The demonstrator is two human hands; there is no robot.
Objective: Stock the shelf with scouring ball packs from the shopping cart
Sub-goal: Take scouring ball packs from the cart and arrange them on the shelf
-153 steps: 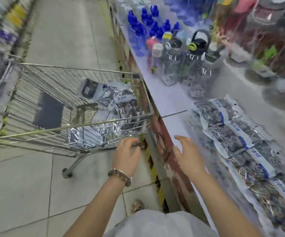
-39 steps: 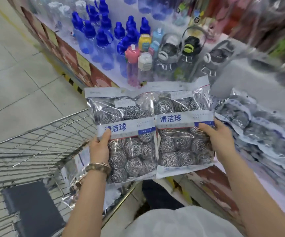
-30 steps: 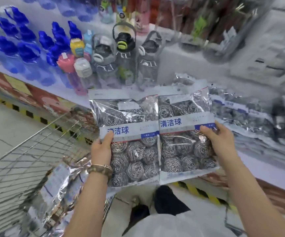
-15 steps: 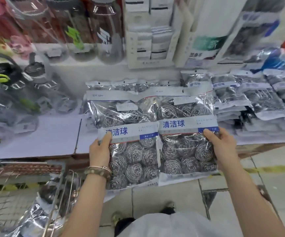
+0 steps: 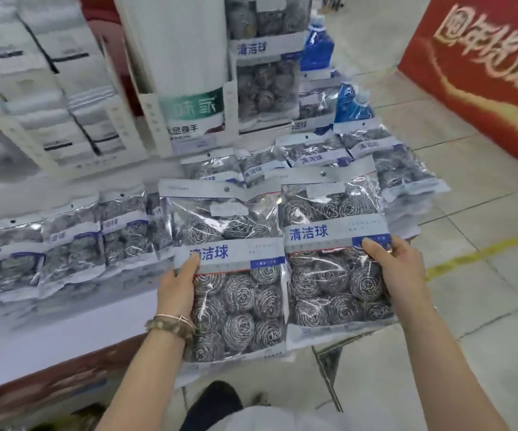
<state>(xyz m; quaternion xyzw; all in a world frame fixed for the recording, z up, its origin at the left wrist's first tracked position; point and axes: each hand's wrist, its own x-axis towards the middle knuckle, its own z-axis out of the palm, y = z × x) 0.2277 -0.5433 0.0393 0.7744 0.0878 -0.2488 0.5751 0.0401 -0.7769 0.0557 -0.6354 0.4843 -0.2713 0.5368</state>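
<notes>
I hold two clear packs of steel scouring balls side by side in front of the shelf. My left hand (image 5: 178, 286) grips the left pack (image 5: 236, 293) at its left edge, thumb on the white and blue label. My right hand (image 5: 399, 265) grips the right pack (image 5: 332, 275) at its right edge. Both packs hang upright above the shelf's front edge (image 5: 65, 346). Behind them, rows of the same packs (image 5: 71, 244) lie on the white shelf, and a taller stack (image 5: 407, 175) sits at the shelf's right end. The shopping cart is out of view.
Boxed white goods (image 5: 49, 88) and a white and green package (image 5: 189, 73) stand at the back of the shelf. More scouring packs (image 5: 267, 73) hang upright behind. A red banner (image 5: 485, 63) stands on the tiled floor at the right. My shoe (image 5: 214, 399) is below.
Since five seconds ago both hands left the cart rim and each took a pack. In the last second the view swung right along the shelf, from the bottles to the stocked packs.
</notes>
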